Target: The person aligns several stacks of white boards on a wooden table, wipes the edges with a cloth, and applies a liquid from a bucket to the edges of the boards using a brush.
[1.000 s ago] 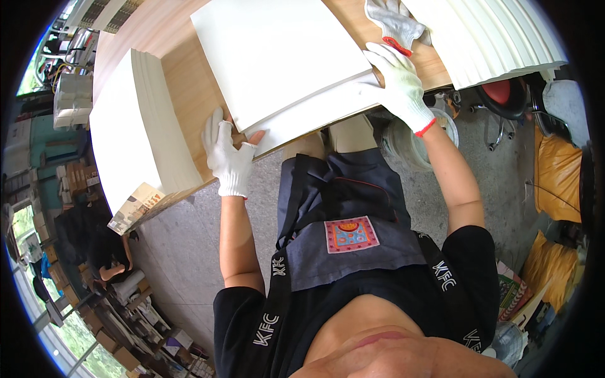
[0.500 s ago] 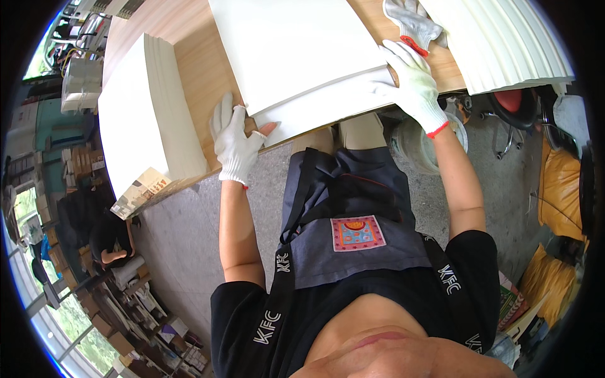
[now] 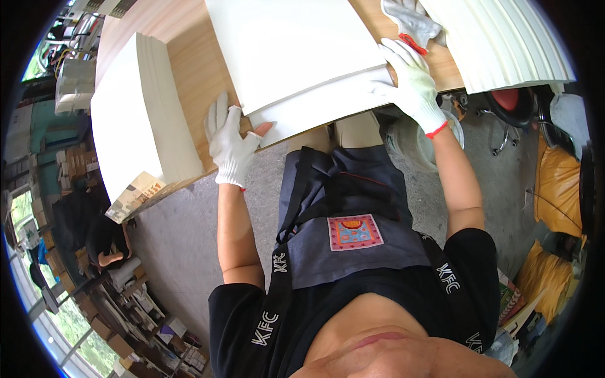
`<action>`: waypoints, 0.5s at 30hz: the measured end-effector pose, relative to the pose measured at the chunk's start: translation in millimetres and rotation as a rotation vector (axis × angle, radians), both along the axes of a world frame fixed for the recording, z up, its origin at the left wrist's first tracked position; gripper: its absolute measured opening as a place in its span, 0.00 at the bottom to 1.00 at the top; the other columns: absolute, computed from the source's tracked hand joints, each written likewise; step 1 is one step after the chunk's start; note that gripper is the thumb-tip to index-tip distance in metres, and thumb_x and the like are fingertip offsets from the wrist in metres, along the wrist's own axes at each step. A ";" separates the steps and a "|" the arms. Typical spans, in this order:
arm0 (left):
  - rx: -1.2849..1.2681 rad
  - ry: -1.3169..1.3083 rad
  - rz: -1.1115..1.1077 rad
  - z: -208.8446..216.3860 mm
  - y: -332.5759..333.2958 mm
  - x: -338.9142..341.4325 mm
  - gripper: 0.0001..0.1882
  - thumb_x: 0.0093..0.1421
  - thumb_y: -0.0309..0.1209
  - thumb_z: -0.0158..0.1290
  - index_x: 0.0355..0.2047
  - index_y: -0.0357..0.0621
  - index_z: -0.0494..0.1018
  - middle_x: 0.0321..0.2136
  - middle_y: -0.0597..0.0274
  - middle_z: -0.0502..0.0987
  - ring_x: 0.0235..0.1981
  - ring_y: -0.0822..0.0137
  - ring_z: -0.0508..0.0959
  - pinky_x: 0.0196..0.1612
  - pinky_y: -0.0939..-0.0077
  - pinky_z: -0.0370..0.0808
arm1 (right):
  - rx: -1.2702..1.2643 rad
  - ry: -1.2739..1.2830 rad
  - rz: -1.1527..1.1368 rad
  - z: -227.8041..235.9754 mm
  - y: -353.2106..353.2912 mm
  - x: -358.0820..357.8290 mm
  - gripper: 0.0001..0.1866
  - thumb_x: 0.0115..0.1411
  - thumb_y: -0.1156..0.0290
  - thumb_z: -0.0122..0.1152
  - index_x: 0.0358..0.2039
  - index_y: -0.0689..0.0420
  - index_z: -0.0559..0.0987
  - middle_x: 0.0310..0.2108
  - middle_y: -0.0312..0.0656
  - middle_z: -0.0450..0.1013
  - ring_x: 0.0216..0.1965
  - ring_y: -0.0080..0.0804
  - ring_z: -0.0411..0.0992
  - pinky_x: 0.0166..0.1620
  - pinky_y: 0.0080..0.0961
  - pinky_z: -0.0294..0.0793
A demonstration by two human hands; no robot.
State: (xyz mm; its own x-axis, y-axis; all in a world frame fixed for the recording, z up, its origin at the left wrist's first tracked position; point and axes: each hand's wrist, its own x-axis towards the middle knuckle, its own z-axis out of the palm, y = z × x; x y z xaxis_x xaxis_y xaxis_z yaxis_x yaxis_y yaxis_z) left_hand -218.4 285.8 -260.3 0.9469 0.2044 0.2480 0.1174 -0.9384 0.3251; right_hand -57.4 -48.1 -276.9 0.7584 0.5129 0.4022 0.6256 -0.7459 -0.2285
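Observation:
A large white sheet or board (image 3: 293,47) lies in front of me on the wooden table, and a second white sheet (image 3: 315,104) shows as a strip below its near edge. My left hand (image 3: 230,142), in a white knit glove, rests at the near left corner with fingers stretched and the bare thumb tip on the lower sheet. At the right edge lies my right hand (image 3: 409,82), gloved in white with a red cuff. Its fingers are extended along the side and its thumb reaches over the lower sheet. Neither hand grasps anything.
A thick stack of white sheets (image 3: 135,107) stands at the left, another fanned stack (image 3: 498,44) at the right. A loose grey-white glove (image 3: 413,22) lies beside it. Under the table edge are a clear bucket (image 3: 413,142) and, farther right, a chair (image 3: 510,110).
The whole view has shifted slightly. Both hands keep nearly the same place against the sheets, and nothing has been picked up or let go.

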 end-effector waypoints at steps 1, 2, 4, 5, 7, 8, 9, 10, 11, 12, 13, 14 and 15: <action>0.001 0.004 -0.001 0.6 -0.9 0.4 0.32 0.46 0.46 0.68 0.44 0.32 0.74 0.62 0.38 0.64 0.63 0.40 0.59 0.65 0.57 0.56 | 0.000 -0.003 0.000 -0.3 0.0 0.0 0.38 0.50 0.44 0.68 0.57 0.52 0.72 0.62 0.37 0.65 0.65 0.35 0.60 0.66 0.36 0.57; 0.002 0.007 -0.002 1.3 -2.3 0.9 0.32 0.47 0.46 0.68 0.44 0.32 0.74 0.61 0.38 0.64 0.63 0.40 0.59 0.65 0.57 0.56 | 0.000 -0.004 -0.004 0.8 -0.3 -0.4 0.39 0.50 0.44 0.68 0.58 0.52 0.72 0.62 0.36 0.65 0.65 0.34 0.60 0.66 0.35 0.57; 0.004 0.015 -0.003 1.1 -1.4 0.6 0.32 0.48 0.46 0.67 0.45 0.32 0.74 0.62 0.38 0.63 0.64 0.40 0.58 0.66 0.56 0.55 | -0.004 0.010 -0.011 -0.1 0.0 0.1 0.39 0.49 0.44 0.69 0.58 0.53 0.72 0.62 0.36 0.65 0.65 0.34 0.60 0.66 0.35 0.57; 0.002 0.016 -0.002 0.9 -1.6 0.7 0.32 0.48 0.46 0.67 0.45 0.32 0.74 0.62 0.38 0.63 0.64 0.40 0.58 0.66 0.56 0.55 | -0.006 0.017 -0.015 -0.6 -0.3 0.4 0.39 0.49 0.44 0.69 0.58 0.53 0.72 0.62 0.36 0.65 0.65 0.34 0.60 0.66 0.35 0.56; 0.001 0.019 0.004 1.2 -1.5 0.2 0.32 0.47 0.46 0.67 0.45 0.33 0.74 0.62 0.39 0.63 0.64 0.40 0.58 0.66 0.56 0.55 | 0.001 0.017 -0.018 -0.8 -0.3 0.2 0.40 0.49 0.44 0.69 0.58 0.53 0.72 0.62 0.36 0.65 0.65 0.33 0.60 0.66 0.35 0.57; 0.000 0.019 0.002 0.4 -1.4 0.6 0.32 0.48 0.46 0.67 0.45 0.33 0.74 0.62 0.39 0.63 0.64 0.40 0.58 0.66 0.56 0.55 | 0.004 0.016 -0.020 -0.5 -0.5 0.3 0.40 0.49 0.44 0.69 0.58 0.53 0.72 0.62 0.36 0.65 0.65 0.33 0.60 0.66 0.35 0.57; 0.002 0.019 0.001 -0.7 -0.5 0.6 0.32 0.48 0.46 0.67 0.45 0.33 0.74 0.62 0.39 0.63 0.64 0.40 0.58 0.66 0.56 0.55 | 0.008 0.016 -0.020 -0.4 -0.4 0.2 0.40 0.49 0.44 0.69 0.57 0.53 0.72 0.62 0.36 0.66 0.65 0.33 0.60 0.66 0.35 0.57; 0.004 0.019 0.001 -1.2 -0.3 0.8 0.32 0.48 0.47 0.67 0.45 0.33 0.74 0.62 0.40 0.63 0.64 0.40 0.58 0.66 0.56 0.55 | 0.008 0.015 -0.018 0.2 -0.8 0.0 0.40 0.49 0.44 0.69 0.57 0.53 0.73 0.62 0.36 0.66 0.65 0.33 0.60 0.66 0.35 0.57; -0.001 0.022 0.002 -0.8 -0.9 1.4 0.32 0.48 0.46 0.67 0.45 0.33 0.74 0.62 0.40 0.63 0.64 0.40 0.58 0.66 0.56 0.55 | 0.008 0.013 -0.016 0.9 -1.3 -0.2 0.39 0.49 0.44 0.69 0.57 0.53 0.73 0.61 0.36 0.66 0.64 0.33 0.60 0.66 0.35 0.57; -0.007 0.025 0.004 -0.4 -1.5 1.3 0.32 0.48 0.46 0.67 0.44 0.33 0.74 0.62 0.39 0.64 0.64 0.40 0.58 0.65 0.56 0.55 | 0.008 0.013 -0.013 1.1 -1.4 -0.7 0.39 0.49 0.44 0.69 0.57 0.53 0.73 0.61 0.36 0.66 0.64 0.33 0.60 0.66 0.36 0.57; -0.012 0.028 0.007 0.1 -1.9 1.3 0.32 0.48 0.46 0.67 0.44 0.33 0.74 0.62 0.39 0.64 0.63 0.40 0.58 0.65 0.56 0.55 | 0.008 0.007 -0.015 0.4 -1.5 -0.8 0.39 0.49 0.44 0.69 0.57 0.53 0.73 0.61 0.36 0.66 0.64 0.33 0.60 0.66 0.36 0.57; 0.010 0.018 -0.005 0.4 -2.2 1.8 0.32 0.47 0.46 0.67 0.43 0.33 0.74 0.62 0.39 0.64 0.63 0.40 0.59 0.65 0.55 0.56 | 0.007 0.002 -0.017 -0.9 -1.8 -0.6 0.39 0.49 0.44 0.69 0.57 0.53 0.73 0.61 0.36 0.66 0.64 0.33 0.60 0.66 0.36 0.57; 0.034 0.009 -0.012 1.2 -1.5 1.1 0.31 0.47 0.47 0.67 0.42 0.33 0.74 0.61 0.39 0.64 0.63 0.40 0.59 0.65 0.55 0.56 | 0.009 -0.002 -0.014 -2.2 -0.6 -0.4 0.39 0.49 0.44 0.68 0.57 0.53 0.73 0.61 0.36 0.66 0.64 0.34 0.61 0.66 0.36 0.57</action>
State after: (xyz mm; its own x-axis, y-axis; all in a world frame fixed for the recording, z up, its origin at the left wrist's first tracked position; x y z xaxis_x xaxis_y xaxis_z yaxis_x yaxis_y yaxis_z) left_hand -217.3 284.2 -259.1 0.9514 0.1850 0.2461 0.1091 -0.9501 0.2922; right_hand -57.8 -48.7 -279.1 0.7646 0.4989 0.4081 0.6159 -0.7522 -0.2342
